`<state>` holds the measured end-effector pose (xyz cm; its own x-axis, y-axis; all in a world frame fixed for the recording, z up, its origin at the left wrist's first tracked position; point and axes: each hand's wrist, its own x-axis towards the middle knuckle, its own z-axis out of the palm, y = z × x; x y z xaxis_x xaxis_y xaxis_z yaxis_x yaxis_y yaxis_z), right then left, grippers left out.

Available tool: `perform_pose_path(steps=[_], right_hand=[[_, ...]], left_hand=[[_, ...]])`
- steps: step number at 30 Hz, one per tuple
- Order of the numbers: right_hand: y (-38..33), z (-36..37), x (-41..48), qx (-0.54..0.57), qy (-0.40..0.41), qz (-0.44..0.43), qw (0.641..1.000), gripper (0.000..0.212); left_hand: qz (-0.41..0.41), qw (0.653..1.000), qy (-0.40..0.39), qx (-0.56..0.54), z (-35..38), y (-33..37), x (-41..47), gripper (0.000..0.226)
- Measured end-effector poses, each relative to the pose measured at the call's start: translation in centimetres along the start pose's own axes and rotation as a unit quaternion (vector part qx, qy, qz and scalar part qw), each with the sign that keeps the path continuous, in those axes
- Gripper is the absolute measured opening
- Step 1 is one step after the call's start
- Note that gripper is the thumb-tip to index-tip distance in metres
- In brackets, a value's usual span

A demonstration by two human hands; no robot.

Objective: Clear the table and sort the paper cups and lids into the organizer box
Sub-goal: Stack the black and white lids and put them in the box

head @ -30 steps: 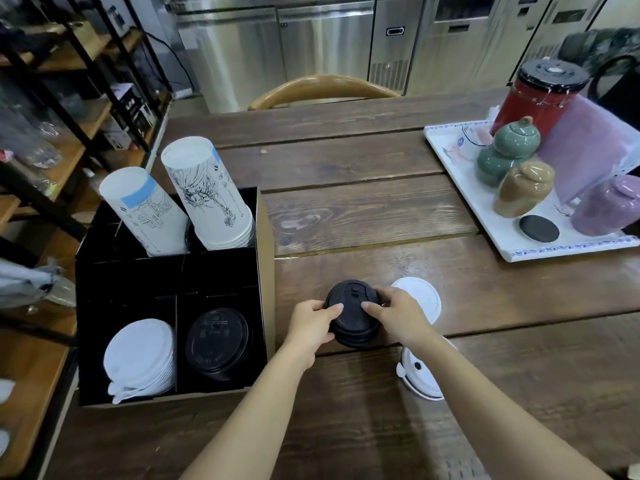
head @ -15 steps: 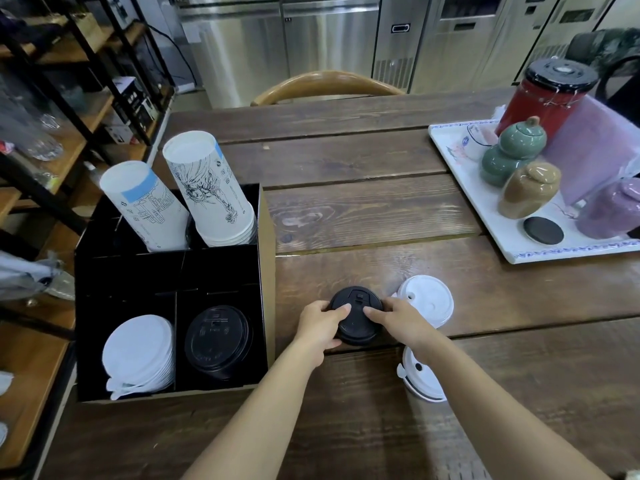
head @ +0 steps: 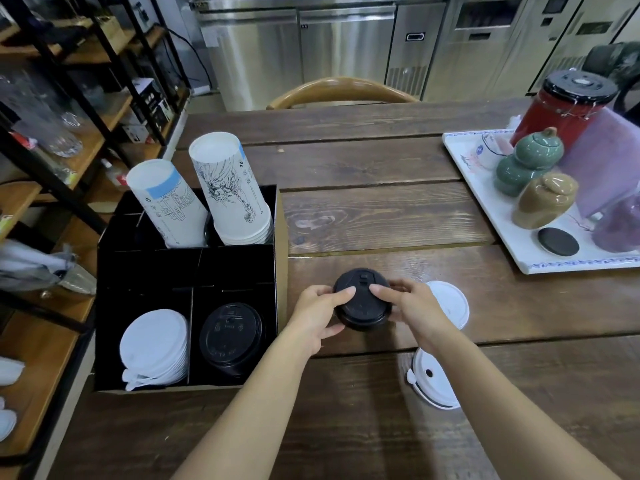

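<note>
While the wooden desk spreads widest, the black organizer box sits at its left edge, cup stacks upright in the far compartments, white lids and black lids in the near ones; left hand and right hand hold a stack of black lids, fingers closed around it, beside two white lids on the desk.

Black lids, white lids
</note>
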<state>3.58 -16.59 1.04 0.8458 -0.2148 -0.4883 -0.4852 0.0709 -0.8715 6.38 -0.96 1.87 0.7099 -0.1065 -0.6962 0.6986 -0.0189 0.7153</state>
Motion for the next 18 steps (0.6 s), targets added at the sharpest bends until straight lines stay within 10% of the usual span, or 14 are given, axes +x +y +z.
perform_pose_path(steps=[18], right_hand=[[-7.5, 10.9, -4.3, -0.09, -0.099, -0.166, 0.977, 0.029]], left_hand=[[0.085, 0.995, 0.015, 0.041, -13.4, 5.7, -8.5, 0.03]])
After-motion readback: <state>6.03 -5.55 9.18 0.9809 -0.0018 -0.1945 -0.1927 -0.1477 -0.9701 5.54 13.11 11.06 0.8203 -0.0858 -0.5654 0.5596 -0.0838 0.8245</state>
